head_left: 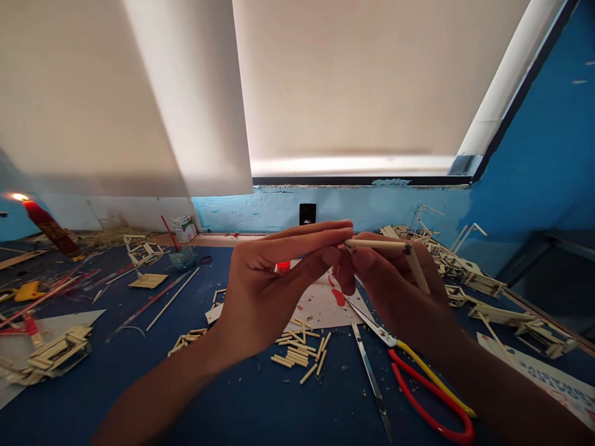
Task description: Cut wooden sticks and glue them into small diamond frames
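Note:
My left hand [274, 279] and my right hand [395, 285] meet in front of me above the blue table [242, 402]. Between their fingertips they hold a thin pale wooden stick [379, 244], bent near its right end so that one part slants down over my right hand. Below the hands lies a heap of several short cut sticks [300, 350] on the table, beside a white paper with red marks [325, 306]. Scissors with red and yellow handles [409, 371] lie open under my right wrist.
A lit red candle [49, 228] leans at the far left. Small stick-built frames [51, 353] stand at the left, more stick structures [469, 272] along the right. Long sticks [171, 297], a small carton [185, 227] and a glass dish [182, 258] lie at the back.

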`<state>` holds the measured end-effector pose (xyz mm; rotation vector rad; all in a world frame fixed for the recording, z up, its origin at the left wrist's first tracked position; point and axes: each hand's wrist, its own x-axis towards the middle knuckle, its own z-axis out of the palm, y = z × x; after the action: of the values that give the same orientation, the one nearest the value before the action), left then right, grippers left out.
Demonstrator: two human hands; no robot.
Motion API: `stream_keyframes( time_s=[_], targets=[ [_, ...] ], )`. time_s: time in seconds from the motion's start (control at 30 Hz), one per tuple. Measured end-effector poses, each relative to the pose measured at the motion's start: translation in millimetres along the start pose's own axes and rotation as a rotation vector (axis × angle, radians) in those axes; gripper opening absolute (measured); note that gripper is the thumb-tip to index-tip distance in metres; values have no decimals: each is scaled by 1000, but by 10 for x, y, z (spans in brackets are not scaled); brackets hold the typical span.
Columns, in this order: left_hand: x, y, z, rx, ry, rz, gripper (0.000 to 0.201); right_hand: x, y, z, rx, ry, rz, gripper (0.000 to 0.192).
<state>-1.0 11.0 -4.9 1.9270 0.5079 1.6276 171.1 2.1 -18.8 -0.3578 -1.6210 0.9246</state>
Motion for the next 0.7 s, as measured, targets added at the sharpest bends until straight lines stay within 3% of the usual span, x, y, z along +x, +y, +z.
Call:
stream_keyframes(
  time_s=[0.13,0.7],
  targets=[
    [8,-6,32,-30,56,-25,26,-12,55,8,-15,-14,-20,29],
    [-2,-21,8,42,67,-64,21,12,122,-92,-72,-39,-63,26]
  ],
)
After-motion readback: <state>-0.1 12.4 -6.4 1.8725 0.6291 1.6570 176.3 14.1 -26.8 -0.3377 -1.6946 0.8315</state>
